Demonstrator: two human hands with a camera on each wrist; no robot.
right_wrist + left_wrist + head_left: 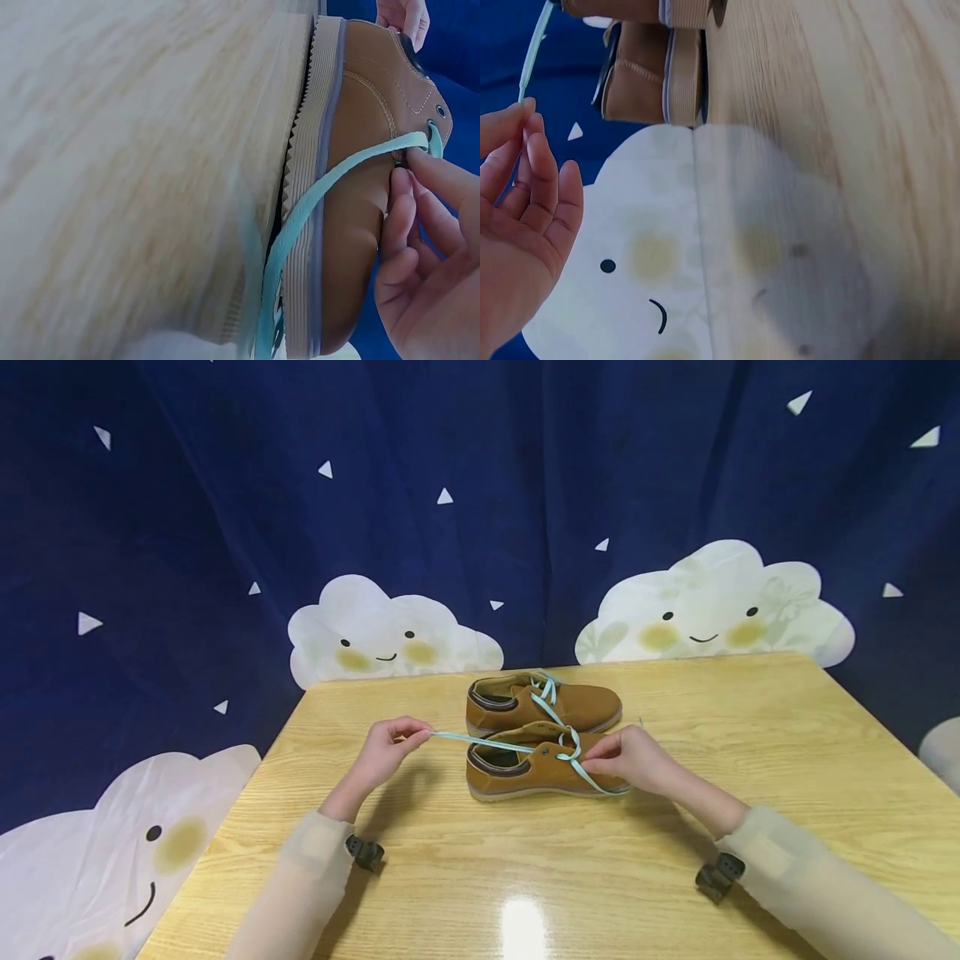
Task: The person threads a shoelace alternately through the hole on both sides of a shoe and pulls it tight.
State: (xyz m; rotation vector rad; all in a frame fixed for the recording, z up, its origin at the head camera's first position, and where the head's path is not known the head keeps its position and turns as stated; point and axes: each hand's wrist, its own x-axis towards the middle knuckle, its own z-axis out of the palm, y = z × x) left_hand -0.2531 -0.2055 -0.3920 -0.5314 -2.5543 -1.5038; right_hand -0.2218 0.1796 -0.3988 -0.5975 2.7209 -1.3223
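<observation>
A brown shoe [540, 783] stands nearest on the table, its toe to the right. Its light blue shoelace [480, 741] runs taut from the eyelets leftward, and my left hand [384, 750] pinches that end between thumb and fingertips, left of the heel. My right hand [630, 758] is over the front of the shoe. Seen from the right wrist, its thumb and bent fingers pinch the lace [330, 176] close by an eyelet; the exact grip is partly hidden. Another length of lace droops over the shoe's near side. The matching brown shoe [588, 700] stands just behind, laced in light blue.
A light wood table [435, 868] carries both shoes. Behind it hangs a dark blue curtain [480, 435] with white triangles and smiling clouds. Small black devices [367, 853] sit at the cuffs of the beige sleeves. The far shoe stands close against the near one.
</observation>
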